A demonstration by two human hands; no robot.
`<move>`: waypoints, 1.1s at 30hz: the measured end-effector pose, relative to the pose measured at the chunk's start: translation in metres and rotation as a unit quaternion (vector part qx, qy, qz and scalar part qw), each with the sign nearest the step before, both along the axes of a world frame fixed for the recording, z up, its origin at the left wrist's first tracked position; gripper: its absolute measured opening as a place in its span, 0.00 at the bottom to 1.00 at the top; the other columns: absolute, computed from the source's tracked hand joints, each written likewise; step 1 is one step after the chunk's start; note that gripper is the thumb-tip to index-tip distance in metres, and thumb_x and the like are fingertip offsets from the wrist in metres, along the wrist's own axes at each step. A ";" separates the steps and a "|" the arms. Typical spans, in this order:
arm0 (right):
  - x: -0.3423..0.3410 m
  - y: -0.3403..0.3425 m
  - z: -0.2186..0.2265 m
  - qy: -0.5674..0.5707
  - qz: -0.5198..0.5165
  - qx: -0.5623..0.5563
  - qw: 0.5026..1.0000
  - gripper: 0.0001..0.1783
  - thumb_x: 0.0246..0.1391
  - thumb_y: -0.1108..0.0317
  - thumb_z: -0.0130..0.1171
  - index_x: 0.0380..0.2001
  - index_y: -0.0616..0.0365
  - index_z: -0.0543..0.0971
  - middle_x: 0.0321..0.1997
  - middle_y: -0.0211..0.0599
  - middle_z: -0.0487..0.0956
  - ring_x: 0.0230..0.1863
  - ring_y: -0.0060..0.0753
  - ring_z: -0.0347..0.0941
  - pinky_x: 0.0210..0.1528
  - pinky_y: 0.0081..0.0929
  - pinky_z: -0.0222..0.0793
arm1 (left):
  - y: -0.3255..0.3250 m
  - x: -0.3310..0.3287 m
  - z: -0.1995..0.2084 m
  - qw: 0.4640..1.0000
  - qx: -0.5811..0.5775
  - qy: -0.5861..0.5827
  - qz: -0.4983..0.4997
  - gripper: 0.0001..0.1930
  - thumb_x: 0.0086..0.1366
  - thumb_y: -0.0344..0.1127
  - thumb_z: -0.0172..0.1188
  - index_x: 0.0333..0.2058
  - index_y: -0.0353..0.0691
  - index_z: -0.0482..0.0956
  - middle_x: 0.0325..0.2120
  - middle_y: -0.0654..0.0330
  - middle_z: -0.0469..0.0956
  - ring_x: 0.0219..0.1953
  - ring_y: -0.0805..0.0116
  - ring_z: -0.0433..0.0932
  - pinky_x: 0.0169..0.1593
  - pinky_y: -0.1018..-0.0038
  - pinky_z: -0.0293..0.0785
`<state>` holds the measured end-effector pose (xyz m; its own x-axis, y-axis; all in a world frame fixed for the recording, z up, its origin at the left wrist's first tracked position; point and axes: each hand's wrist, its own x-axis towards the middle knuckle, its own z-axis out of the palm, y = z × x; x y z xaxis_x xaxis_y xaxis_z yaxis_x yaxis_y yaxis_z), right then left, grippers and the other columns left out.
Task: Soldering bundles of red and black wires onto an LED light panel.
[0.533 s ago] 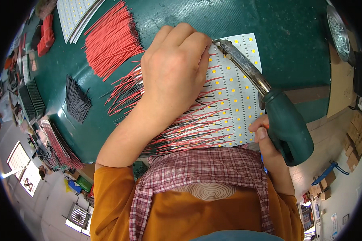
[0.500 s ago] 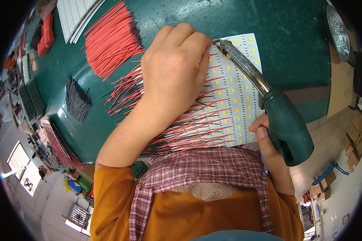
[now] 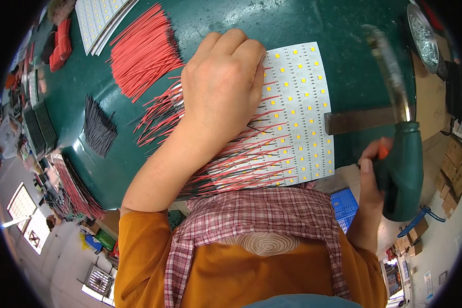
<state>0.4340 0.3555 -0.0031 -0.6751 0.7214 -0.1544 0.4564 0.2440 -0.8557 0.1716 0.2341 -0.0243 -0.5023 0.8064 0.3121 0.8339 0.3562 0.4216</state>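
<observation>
My left hand [image 3: 223, 84] rests over the upper left of a white LED board [image 3: 308, 120] dotted with yellow chips. Its fingers are closed at the board's top edge, and whatever they pinch is hidden. Below that hand, red and black wires [image 3: 246, 164] fan out in rows, their right ends at the board. My right hand [image 3: 369, 187] is wrapped around the green handle of a pistol-shaped soldering gun [image 3: 404, 172], off the board's right side. The gun's metal barrel points up and away and is blurred by motion.
A bundle of red wires [image 3: 143, 51] and a smaller black bundle [image 3: 98, 126] lie on the green mat at left. More LED boards [image 3: 100, 23] are stacked far left. A dark bar [image 3: 362, 121] sits at the board's right edge. A metal bowl [image 3: 422, 38] stands far right.
My right hand has swung the soldering gun right, away from the top edge of the board. The board sits slightly further left and is turned a little. My left hand has barely moved.
</observation>
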 end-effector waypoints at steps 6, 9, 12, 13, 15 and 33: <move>-0.030 0.033 -0.020 0.063 0.144 0.291 0.944 0.29 0.44 0.79 0.64 0.53 0.60 0.72 0.45 0.40 0.78 0.41 0.32 0.72 0.43 0.22 0.67 | -0.006 0.001 0.001 0.998 -0.061 -0.009 -0.004 0.09 0.53 0.26 0.63 0.35 0.39 0.79 0.32 0.58 0.76 0.35 0.58 0.74 0.36 0.67 0.70; -0.033 0.034 -0.023 0.012 0.182 0.238 0.954 0.26 0.42 0.78 0.65 0.49 0.62 0.74 0.55 0.46 0.77 0.48 0.42 0.75 0.49 0.30 0.70 | -0.021 0.019 0.005 0.994 -0.015 0.104 -0.041 0.16 0.54 0.29 0.61 0.44 0.38 0.78 0.43 0.57 0.75 0.48 0.54 0.70 0.50 0.61 0.66; -0.041 0.035 -0.028 0.049 0.160 0.271 0.948 0.22 0.41 0.74 0.65 0.43 0.57 0.74 0.52 0.40 0.79 0.44 0.45 0.78 0.45 0.30 0.72 | -0.012 0.017 0.003 0.997 -0.001 0.077 -0.020 0.16 0.56 0.31 0.60 0.45 0.38 0.77 0.43 0.57 0.75 0.48 0.55 0.70 0.49 0.61 0.67; -0.049 0.049 -0.035 0.058 0.166 0.283 0.943 0.22 0.41 0.74 0.65 0.43 0.57 0.74 0.52 0.40 0.79 0.44 0.45 0.78 0.45 0.30 0.72 | 0.002 0.007 -0.010 0.997 0.013 0.079 -0.006 0.17 0.57 0.33 0.60 0.47 0.38 0.77 0.42 0.57 0.75 0.46 0.56 0.70 0.48 0.62 0.66; -0.052 0.054 -0.045 0.033 0.147 0.283 0.947 0.22 0.41 0.73 0.65 0.44 0.56 0.75 0.51 0.38 0.80 0.46 0.44 0.78 0.46 0.31 0.73 | 0.009 0.007 -0.026 0.997 0.003 0.077 0.010 0.17 0.57 0.34 0.60 0.47 0.38 0.77 0.41 0.57 0.74 0.45 0.56 0.70 0.47 0.62 0.66; -0.052 0.055 -0.040 0.047 0.181 0.294 0.937 0.24 0.41 0.70 0.67 0.46 0.55 0.76 0.48 0.37 0.80 0.45 0.45 0.78 0.46 0.31 0.73 | -0.021 -0.002 -0.041 0.991 0.007 0.124 0.056 0.15 0.58 0.35 0.60 0.44 0.38 0.79 0.36 0.58 0.73 0.40 0.58 0.70 0.42 0.63 0.66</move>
<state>0.3822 0.4107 -0.0429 -0.8824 0.3843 0.2715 0.1816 0.8105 -0.5568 0.1691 0.2133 -0.0656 -0.4958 0.7439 0.4482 0.8675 0.4483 0.2155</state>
